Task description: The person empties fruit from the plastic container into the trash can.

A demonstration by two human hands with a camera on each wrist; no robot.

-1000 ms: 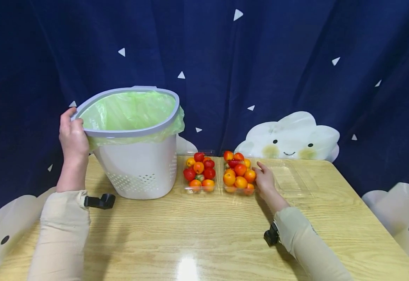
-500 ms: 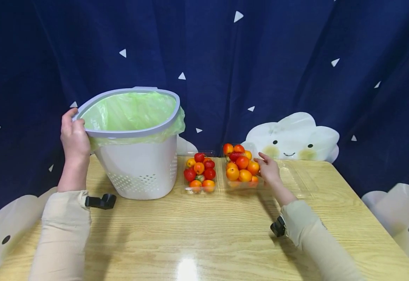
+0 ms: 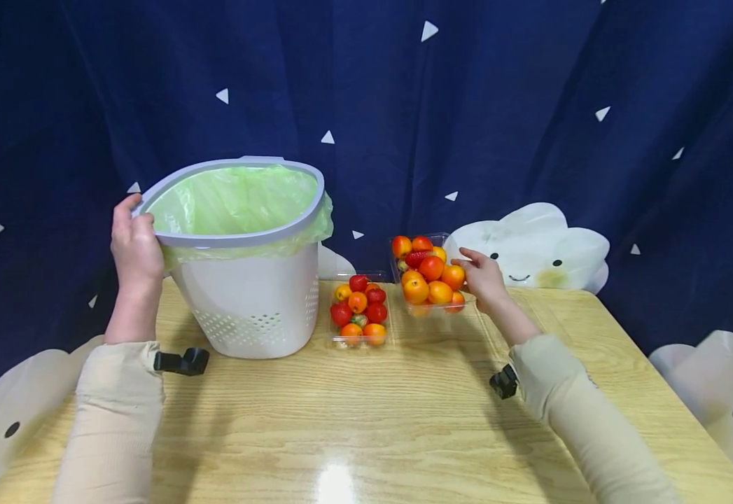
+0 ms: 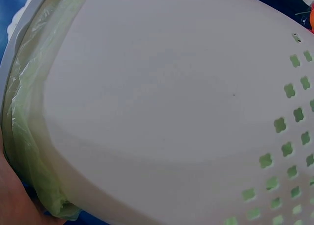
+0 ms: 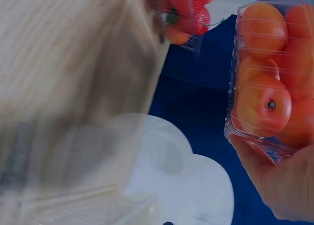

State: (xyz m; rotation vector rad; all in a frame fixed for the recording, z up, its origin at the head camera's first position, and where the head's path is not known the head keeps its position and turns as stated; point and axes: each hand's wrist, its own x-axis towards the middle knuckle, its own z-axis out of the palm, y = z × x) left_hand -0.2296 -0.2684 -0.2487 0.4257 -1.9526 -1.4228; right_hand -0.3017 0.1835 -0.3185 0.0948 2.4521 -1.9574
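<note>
A white bin (image 3: pixel 246 301) with a grey rim and a green bag liner (image 3: pixel 234 199) stands tilted at the left of the table. My left hand (image 3: pixel 136 248) grips its rim on the left side. Raised above the table, a clear plastic box (image 5: pixel 233 87) is full of orange and red tomato-like fruits (image 3: pixel 431 269). My right hand (image 3: pixel 482 280) holds this box by its right side, the thumb and fingers partly hidden behind it. Between bin and raised box, another clear box (image 3: pixel 361 341) with red and orange fruits, strawberries among them, rests on the table.
On the wooden table (image 3: pixel 316 413), a clear plastic tray or lid (image 5: pixel 98 210) lies below my right hand, at the back right. A dark blue curtain (image 3: pixel 379 105) with white cloud shapes hangs directly behind the table's far edge.
My right hand has taken the right-hand fruit box up off the table, lifting it higher and slightly back. My left hand and the bin stay in place.
</note>
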